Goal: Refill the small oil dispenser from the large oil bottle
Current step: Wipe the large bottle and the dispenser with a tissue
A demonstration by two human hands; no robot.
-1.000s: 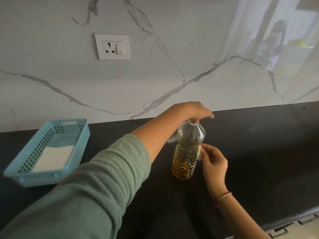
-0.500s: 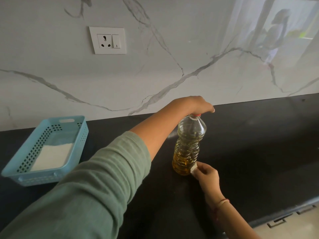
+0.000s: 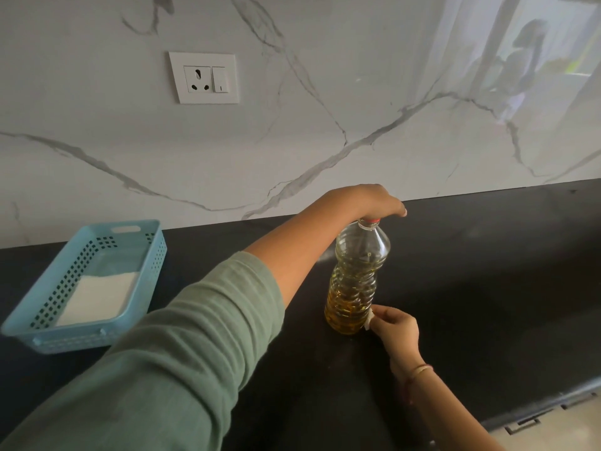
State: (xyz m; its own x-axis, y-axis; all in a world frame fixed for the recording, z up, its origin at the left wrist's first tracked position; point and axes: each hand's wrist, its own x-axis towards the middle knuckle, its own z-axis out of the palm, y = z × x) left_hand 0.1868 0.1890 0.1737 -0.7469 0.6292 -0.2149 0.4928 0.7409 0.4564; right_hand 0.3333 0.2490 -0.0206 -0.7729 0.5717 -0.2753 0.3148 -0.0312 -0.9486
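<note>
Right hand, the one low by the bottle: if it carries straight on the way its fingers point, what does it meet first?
The clear ribbed plastic oil bottle, near its base: the right hand points toward it, pinching a small white scrap that seems to touch it.

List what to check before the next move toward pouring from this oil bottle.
1. Oil bottle upright on the counter: ok.
2. Left hand grips the red cap: ok.
3. Cap removed: not ok, it is on.
4. Right hand free: not ok, it pinches a white scrap at the bottle's base.
5. Small dispenser in view: not ok.
6. Cap tightness: cannot tell.
</note>
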